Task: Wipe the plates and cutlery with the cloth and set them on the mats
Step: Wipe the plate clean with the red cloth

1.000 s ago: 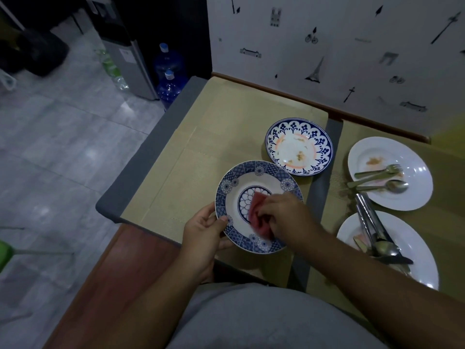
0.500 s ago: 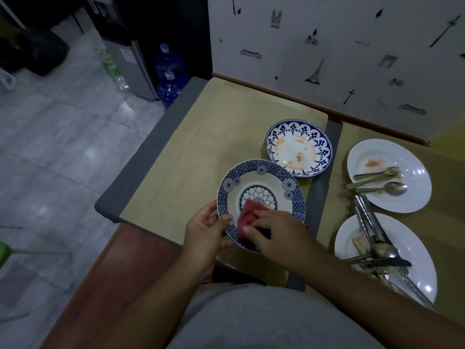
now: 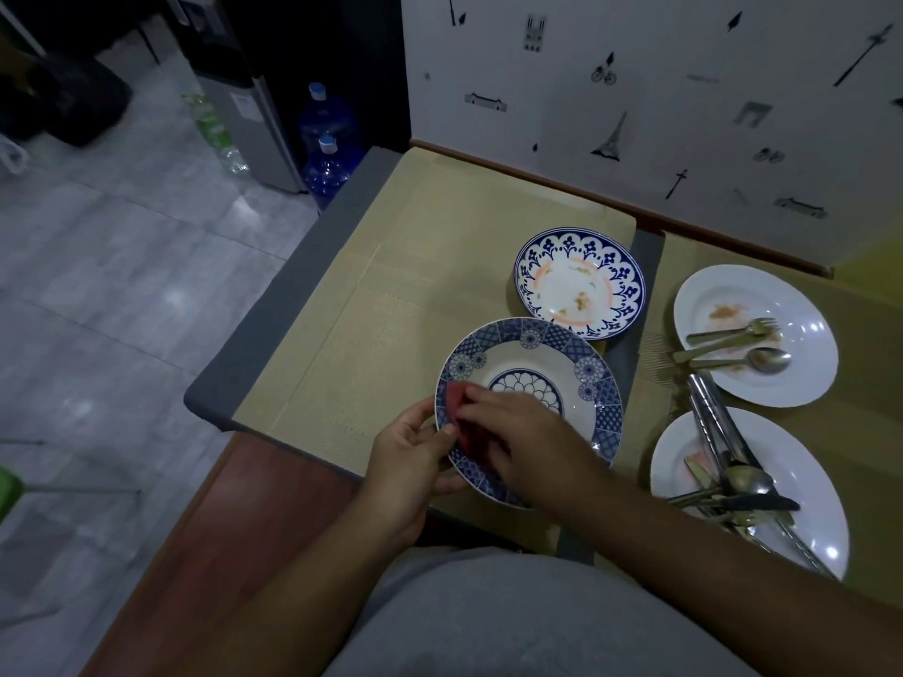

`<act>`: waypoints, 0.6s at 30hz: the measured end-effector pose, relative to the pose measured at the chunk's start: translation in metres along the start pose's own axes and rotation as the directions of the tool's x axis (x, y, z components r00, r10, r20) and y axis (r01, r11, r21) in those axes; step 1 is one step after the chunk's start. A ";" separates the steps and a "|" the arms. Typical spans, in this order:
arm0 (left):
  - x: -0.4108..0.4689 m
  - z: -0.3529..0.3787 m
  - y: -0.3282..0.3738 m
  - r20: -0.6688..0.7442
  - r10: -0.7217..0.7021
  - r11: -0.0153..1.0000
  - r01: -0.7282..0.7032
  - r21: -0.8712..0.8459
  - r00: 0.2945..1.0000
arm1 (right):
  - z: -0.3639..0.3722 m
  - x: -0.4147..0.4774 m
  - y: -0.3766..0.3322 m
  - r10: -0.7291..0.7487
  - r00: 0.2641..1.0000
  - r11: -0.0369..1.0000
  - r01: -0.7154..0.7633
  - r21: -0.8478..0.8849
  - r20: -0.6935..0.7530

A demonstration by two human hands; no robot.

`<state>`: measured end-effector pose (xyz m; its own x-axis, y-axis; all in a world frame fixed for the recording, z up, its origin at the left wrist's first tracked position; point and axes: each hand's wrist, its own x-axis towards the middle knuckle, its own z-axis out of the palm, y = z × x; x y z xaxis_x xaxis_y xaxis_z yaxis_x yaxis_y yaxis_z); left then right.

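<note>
Cloth lies under the fingertips of your right hand, on the left rim of the blue patterned plate, just beside the thumb of your left hand. The rest of the rim curves away from the R fingers, forward and then to the right. So the next stroke prob. runs along the rim toward the far side, away from the left hand. The plate is round, so no long axis matters.

R fingers are pressed together and lie flat on the cloth, pushing it to the plate; if the thumb pinches it, I cannot tell. L fingers curl round the near-left edge, thumb on top, holding the plate over the mat.

The plate looks glazed, w/ a blue border and a scale medallion just beyond your R knuckles; I see no food marks on it. Farther beyond the fingers is a second blue plate w/ orange smears. To the right of them are two white plates w/ cutlery, not wiped yet.
</note>
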<state>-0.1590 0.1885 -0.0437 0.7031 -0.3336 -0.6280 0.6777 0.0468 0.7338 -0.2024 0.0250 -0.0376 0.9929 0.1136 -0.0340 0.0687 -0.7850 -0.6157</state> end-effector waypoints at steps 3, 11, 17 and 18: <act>-0.002 0.000 0.001 -0.007 0.012 1.000 -0.012 -0.017 1.000 | -0.012 0.030 0.012 -0.010 0.998 0.989 0.001 -0.150 -0.055; -0.002 -0.011 0.004 -0.074 0.044 0.999 -0.046 -0.028 0.996 | 0.006 -0.010 0.028 0.044 0.999 0.970 -0.035 -0.240 0.032; -0.010 -0.012 0.001 -0.034 0.045 0.999 -0.046 -0.025 0.998 | -0.006 0.029 0.011 -0.092 0.987 0.978 0.064 -0.200 -0.131; -0.010 -0.012 0.004 -0.043 0.055 0.998 -0.056 -0.031 0.998 | -0.013 0.033 0.018 -0.037 0.986 0.978 0.003 -0.208 -0.160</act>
<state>-0.1611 0.2032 -0.0377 0.7477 -0.2899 -0.5974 0.6435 0.0942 0.7596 -0.1675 0.0071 -0.0393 0.9924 0.0434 0.1150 0.0899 -0.8940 -0.4389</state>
